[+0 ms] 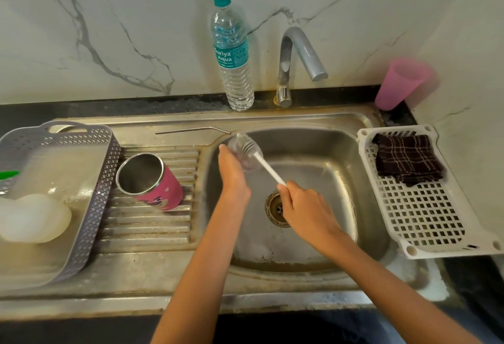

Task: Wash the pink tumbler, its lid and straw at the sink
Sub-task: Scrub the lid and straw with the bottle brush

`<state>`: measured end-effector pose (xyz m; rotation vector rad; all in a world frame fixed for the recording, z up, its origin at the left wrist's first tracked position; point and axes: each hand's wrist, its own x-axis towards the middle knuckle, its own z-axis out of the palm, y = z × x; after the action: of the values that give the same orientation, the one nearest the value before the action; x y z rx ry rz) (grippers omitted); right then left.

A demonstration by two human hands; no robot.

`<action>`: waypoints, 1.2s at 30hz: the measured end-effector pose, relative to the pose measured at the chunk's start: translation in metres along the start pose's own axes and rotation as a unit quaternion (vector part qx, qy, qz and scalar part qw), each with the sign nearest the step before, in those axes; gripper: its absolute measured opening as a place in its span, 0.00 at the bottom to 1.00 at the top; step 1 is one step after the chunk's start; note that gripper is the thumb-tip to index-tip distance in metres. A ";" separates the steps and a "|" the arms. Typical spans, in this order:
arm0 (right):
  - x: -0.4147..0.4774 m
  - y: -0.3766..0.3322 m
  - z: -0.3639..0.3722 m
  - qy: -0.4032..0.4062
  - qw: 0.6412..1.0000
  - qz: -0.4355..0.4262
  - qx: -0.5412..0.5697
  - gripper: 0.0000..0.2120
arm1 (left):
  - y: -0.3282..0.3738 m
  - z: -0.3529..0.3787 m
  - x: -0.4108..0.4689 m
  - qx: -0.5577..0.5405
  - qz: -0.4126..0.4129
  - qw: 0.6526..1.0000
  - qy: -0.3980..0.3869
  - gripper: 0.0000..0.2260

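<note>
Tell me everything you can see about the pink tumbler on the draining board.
The pink steel tumbler has a bare metal rim and inside, and a printed design low on its pink wall. Lidless and seemingly empty, it appears to stand upright on the ribbed steel draining board, close beside the grey perforated plastic basket. Only the board visibly touches it.

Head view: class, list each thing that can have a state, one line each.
pink tumbler, lid off, lying on the drainboard.
lid, held in left hand, brush head against it.
brush, gripped by right hand.
straw, lying on the sink ledge.
tap, no water visible.
bottle, upright, capped.
cloth, folded in white basket.
</note>
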<state>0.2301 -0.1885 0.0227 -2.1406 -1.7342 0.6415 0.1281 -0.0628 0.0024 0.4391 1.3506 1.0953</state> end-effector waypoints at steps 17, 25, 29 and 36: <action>-0.026 -0.017 0.025 -0.042 0.998 0.022 0.030 0.18 | 0.000 -0.011 0.020 -0.063 -0.015 0.998 -0.003 0.17; -0.003 -0.018 0.014 -0.001 0.999 0.035 -0.025 0.19 | -0.014 -0.011 -0.002 0.062 0.048 0.997 0.010 0.17; -0.024 -0.024 0.015 -0.033 0.999 0.017 -0.015 0.17 | 0.001 -0.009 0.016 0.034 0.036 0.998 0.026 0.23; -0.002 -0.023 0.013 0.000 0.999 0.038 -0.029 0.19 | -0.004 -0.005 -0.015 0.092 0.088 0.992 0.010 0.13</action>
<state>0.2036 -0.1862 0.0234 -2.2566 -1.6984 0.6184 0.1274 -0.0787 0.0068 0.6961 1.4582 1.1248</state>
